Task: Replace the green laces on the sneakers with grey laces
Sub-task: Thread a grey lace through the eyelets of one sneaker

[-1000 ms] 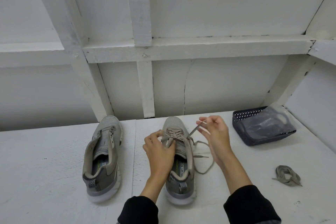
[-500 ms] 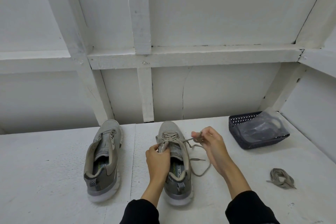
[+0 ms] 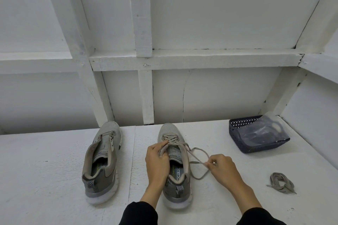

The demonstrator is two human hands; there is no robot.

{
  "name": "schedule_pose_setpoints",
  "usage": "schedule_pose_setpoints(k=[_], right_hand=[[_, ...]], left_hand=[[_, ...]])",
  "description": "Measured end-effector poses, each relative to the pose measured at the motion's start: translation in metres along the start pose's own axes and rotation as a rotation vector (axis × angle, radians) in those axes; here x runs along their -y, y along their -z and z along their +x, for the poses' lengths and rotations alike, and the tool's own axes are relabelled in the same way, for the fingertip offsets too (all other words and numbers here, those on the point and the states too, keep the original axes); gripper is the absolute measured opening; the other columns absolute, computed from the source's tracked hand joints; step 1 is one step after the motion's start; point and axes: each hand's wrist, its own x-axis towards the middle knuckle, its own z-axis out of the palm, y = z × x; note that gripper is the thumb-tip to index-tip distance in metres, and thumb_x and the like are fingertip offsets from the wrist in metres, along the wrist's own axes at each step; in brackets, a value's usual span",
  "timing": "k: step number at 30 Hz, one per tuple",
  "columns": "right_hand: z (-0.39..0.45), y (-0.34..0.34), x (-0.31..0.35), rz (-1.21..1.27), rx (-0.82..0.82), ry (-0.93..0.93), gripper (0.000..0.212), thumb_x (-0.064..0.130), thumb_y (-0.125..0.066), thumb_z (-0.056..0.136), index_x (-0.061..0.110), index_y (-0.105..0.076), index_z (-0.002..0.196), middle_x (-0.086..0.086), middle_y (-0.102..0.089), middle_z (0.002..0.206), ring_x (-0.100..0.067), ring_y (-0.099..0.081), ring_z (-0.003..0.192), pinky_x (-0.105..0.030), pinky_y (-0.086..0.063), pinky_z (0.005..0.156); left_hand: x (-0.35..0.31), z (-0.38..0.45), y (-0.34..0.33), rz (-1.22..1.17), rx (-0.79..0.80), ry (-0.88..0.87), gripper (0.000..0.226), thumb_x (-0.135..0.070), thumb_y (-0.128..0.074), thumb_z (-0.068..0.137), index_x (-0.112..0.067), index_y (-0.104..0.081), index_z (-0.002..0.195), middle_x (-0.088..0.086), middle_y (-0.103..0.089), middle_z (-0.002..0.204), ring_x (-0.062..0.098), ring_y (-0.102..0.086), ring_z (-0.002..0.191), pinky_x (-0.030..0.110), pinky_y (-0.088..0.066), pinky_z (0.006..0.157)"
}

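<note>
Now two sneakers; left hand, right hand each pinch lace (spare bundle apart).

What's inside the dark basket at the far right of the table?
The dark basket holds a crumpled clear plastic bag that fills most of it. Dark shapes show through the plastic, but what they are cannot be told. The basket floor is covered.

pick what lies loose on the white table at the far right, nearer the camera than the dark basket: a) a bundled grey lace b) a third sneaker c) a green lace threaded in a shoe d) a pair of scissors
a: a bundled grey shoelace lies by itself on the white table, on the near side of the dark woven plastic basket, untouched by either hand.
</note>
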Motion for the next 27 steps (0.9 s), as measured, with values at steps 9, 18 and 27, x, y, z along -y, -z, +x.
schedule_pose_setpoints(k=[9, 18, 27], right_hand=[[0.005, -0.028, -0.004, 0.024, -0.028, -0.004, 0.033, 0.031, -0.064, 0.091, 0.024, -0.062, 0.123, 0.003, -0.063, 0.122, -0.014, -0.059, 0.110, -0.022, -0.046, 0.086], [0.011, -0.026, 0.003, -0.126, -0.225, 0.035, 0.011, 0.022, -0.056, 0.095, 0.023, -0.059, 0.085, 0.005, -0.047, 0.106, -0.015, -0.046, 0.100, -0.027, -0.039, 0.082], [0.018, -0.038, 0.011, -0.262, -0.131, 0.032, 0.008, 0.023, -0.061, 0.093, 0.022, -0.069, 0.093, 0.002, -0.061, 0.102, -0.018, -0.048, 0.104, -0.032, -0.034, 0.089]], left_hand=[[0.000, 0.000, 0.001, 0.031, 0.034, 0.006, 0.029, -0.013, -0.058, 0.092, -0.030, -0.070, 0.112, -0.006, -0.064, 0.112, 0.009, -0.057, 0.102, 0.019, -0.040, 0.081], [-0.004, -0.005, 0.015, 0.165, 0.055, -0.038, 0.009, -0.034, -0.062, 0.090, -0.028, -0.056, 0.092, -0.016, -0.065, 0.088, 0.003, -0.060, 0.086, 0.033, -0.051, 0.075], [-0.008, -0.007, 0.023, 0.279, 0.055, -0.155, 0.013, -0.040, -0.058, 0.092, -0.029, -0.063, 0.086, -0.015, -0.063, 0.087, -0.001, -0.058, 0.084, 0.027, -0.048, 0.071]])
